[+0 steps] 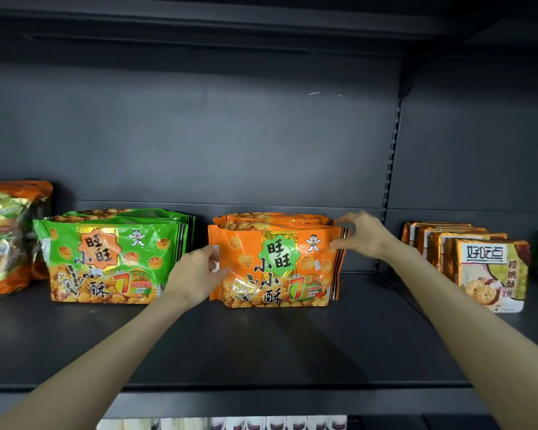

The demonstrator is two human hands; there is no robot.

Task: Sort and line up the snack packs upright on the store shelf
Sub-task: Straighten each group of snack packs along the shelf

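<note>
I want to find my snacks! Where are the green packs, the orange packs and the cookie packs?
green packs (106, 259): head view, middle of the front pack's face.
orange packs (277, 265): head view, middle of the front pack's face.
cookie packs (491, 274): head view, the front pack's white face.

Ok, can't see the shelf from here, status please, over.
Left hand and right hand grip orange stack at its ends. Packs upright. Green stack alongside, apart.
</note>
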